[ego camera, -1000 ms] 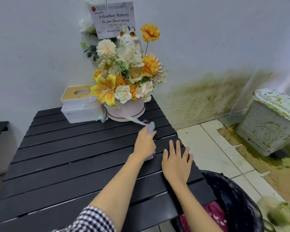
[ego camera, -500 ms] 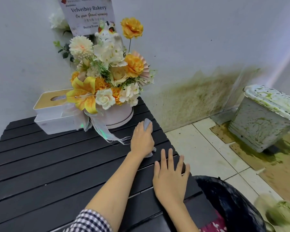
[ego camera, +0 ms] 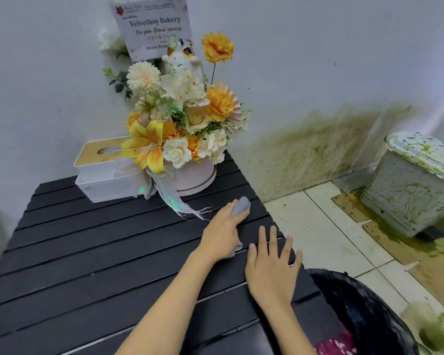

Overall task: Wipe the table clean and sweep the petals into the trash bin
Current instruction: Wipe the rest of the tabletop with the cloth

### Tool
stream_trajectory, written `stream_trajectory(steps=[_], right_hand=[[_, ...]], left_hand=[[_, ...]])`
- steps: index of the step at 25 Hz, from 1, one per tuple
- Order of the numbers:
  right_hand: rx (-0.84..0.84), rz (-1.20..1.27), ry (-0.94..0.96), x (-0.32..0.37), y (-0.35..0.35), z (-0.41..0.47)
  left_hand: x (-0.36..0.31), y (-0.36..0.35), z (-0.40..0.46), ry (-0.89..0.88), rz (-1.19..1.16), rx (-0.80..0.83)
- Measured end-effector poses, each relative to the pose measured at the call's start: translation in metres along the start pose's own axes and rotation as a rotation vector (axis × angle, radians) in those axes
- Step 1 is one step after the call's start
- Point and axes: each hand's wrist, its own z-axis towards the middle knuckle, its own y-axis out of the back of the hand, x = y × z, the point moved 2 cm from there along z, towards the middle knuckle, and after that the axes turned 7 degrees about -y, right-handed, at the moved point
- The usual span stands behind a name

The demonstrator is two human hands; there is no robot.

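We've got the left hand (ego camera: 222, 234) pressing a soft grey wiping cloth (ego camera: 239, 206) flat on the black slatted tabletop (ego camera: 92, 252) near its right edge, fingers wrapped over it. It looks light and floppy, so we'd bunch it under the palm. The right hand (ego camera: 272, 267) rests open beside it, the black-lined trash bin (ego camera: 369, 311) just below the edge.

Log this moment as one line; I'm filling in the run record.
left hand presses grey cloth on table | right hand flat at table edge | trash bin below edge

We have one head view only; it looks forward and down, close over the table's (ego camera: 87, 252) right edge.
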Motion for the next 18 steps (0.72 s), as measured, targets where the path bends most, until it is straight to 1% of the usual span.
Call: stream_trajectory(steps=[1, 2, 5, 6, 7, 8, 10, 13, 16, 18], right_hand=[[0.004, -0.005, 0.016, -0.003, -0.001, 0.002], [0.013, 0.001, 0.016, -0.005, -0.001, 0.003], [0.012, 0.035, 0.01, -0.005, 0.006, -0.002], [0.018, 0.041, 0.009, -0.003, 0.007, -0.003], [0.026, 0.04, 0.01, -0.002, 0.008, -0.004], [0.036, 0.041, 0.012, -0.002, 0.008, -0.005], [0.056, 0.082, 0.036, -0.005, 0.012, -0.006], [0.093, 0.165, 0.121, -0.018, 0.023, -0.019], [0.154, 0.229, 0.149, -0.041, 0.032, -0.044], [0.19, 0.293, 0.145, -0.055, 0.038, -0.057]], left_hand=[[0.01, 0.011, -0.017, 0.033, -0.002, -0.013], [0.026, 0.025, -0.035, 0.103, 0.02, -0.03], [0.085, 0.065, -0.076, 0.46, 0.055, -0.134], [0.095, 0.068, -0.083, 0.55, 0.038, -0.152], [0.096, 0.066, -0.086, 0.585, 0.025, -0.151], [0.089, 0.06, -0.084, 0.577, 0.018, -0.146], [0.061, 0.045, -0.076, 0.485, -0.001, -0.154], [-0.003, 0.019, -0.074, 0.373, -0.067, -0.151], [-0.073, -0.006, -0.09, 0.353, -0.155, -0.081], [-0.105, -0.016, -0.104, 0.321, -0.304, 0.003]])
